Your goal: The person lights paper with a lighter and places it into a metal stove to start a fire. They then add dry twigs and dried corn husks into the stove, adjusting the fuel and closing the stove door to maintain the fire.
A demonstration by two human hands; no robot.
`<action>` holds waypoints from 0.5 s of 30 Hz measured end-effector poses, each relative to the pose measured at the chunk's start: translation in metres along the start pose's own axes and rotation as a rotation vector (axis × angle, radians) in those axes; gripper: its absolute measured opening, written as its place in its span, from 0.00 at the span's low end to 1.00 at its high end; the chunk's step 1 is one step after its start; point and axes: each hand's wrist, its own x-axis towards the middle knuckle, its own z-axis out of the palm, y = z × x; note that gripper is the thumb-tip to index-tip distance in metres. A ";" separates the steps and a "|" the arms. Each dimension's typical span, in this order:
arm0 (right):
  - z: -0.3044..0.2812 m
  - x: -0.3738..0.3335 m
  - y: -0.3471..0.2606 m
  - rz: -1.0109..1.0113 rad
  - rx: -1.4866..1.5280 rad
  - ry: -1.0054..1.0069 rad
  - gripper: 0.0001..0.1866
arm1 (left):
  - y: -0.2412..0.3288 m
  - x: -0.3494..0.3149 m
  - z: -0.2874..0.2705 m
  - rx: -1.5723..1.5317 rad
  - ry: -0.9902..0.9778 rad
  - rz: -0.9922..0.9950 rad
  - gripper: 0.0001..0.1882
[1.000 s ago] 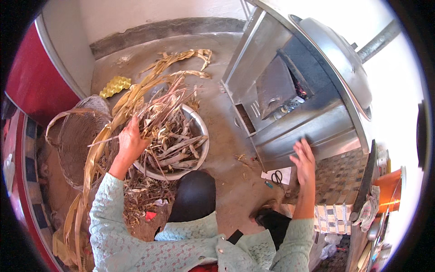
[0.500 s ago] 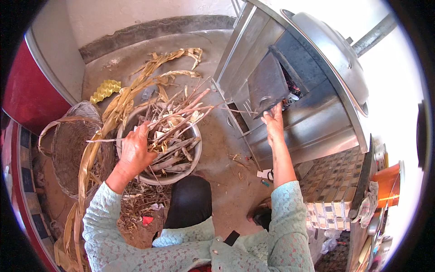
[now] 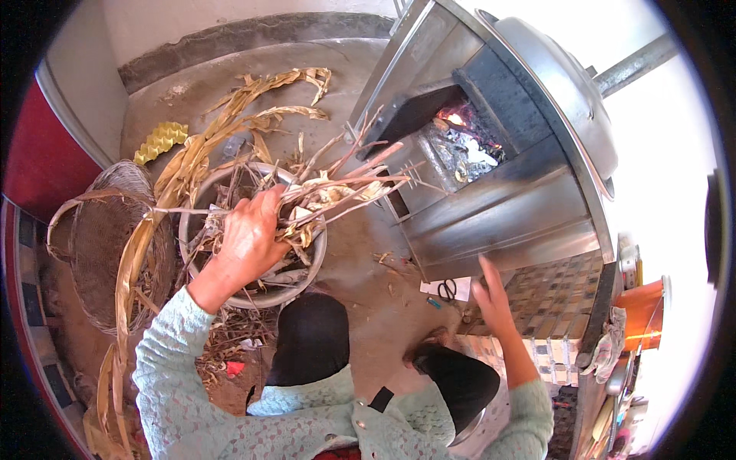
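My left hand is closed round a bundle of dry sticks mixed with pale husks. The bundle is lifted over a round metal basin, its far ends pointing at a metal stove. The stove's dark door stands swung out, and flames and ash show in the firebox. My right hand holds nothing, fingers apart, in front of the stove's lower panel. Some sticks remain in the basin, partly hidden by my left hand and the bundle.
A wicker basket stands left of the basin, with long dry corn stalks beside it. Scissors lie on the floor by the stove. A tiled ledge and an orange bucket are at right. A large lidded pot tops the stove.
The stove door has swung open, uncovering the fire. My right hand has let go of it and drawn back toward me. My left hand has raised the bundle of sticks and moved right.
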 end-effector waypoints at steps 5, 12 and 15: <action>-0.029 -0.145 0.034 0.174 -0.233 0.093 0.28 | 0.017 0.026 0.014 0.056 0.012 -0.031 0.39; 0.020 -0.242 0.035 0.316 -0.342 0.294 0.31 | -0.009 0.016 0.016 0.244 0.069 -0.155 0.42; 0.026 -0.242 0.036 0.348 -0.317 0.358 0.31 | -0.023 0.005 0.024 0.242 0.075 -0.202 0.42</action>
